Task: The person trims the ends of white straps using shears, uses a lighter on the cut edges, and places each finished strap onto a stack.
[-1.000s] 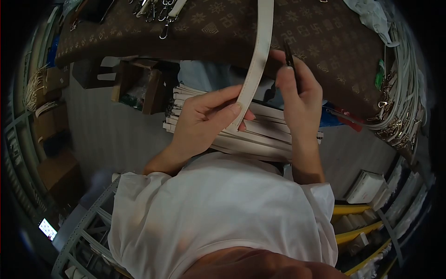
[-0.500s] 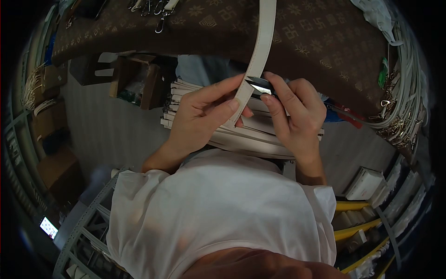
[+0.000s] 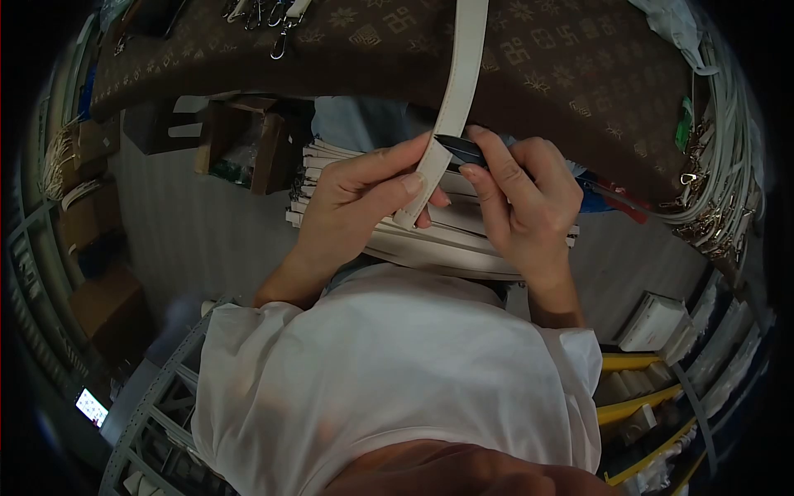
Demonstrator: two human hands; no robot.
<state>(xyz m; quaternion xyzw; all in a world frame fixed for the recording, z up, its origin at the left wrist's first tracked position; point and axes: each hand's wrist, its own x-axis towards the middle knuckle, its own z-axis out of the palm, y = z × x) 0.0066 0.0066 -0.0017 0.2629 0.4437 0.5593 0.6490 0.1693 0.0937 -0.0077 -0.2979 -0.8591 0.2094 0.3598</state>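
A cream stitched strap [image 3: 464,78] runs down from the table's edge to my hands. My left hand [image 3: 351,198] pinches it near its lower end, with the thumb on top and fingertips showing from behind. In my right hand [image 3: 529,186] is a small pair of dark, pointed thread snips [image 3: 460,150], gripped between thumb and index finger. The tips touch or nearly touch the strap's edge beside my left index fingertip; any thread there is too small to see. Under my hands a stack of similar cream straps [image 3: 451,248] lies across my lap.
The table [image 3: 397,66] has a brown patterned cloth and metal snap hooks [image 3: 279,45] on it. White cords with gold clasps [image 3: 728,190] hang at its right end. Open cardboard boxes [image 3: 263,153] stand below. Metal shelving [image 3: 157,397] is behind me at left, yellow-edged shelves [image 3: 633,409] at right.
The snips' blades, spread with a bright face showing before, now look closer together and dark. The strap has shifted slightly left, and its lower end is a little more visible.
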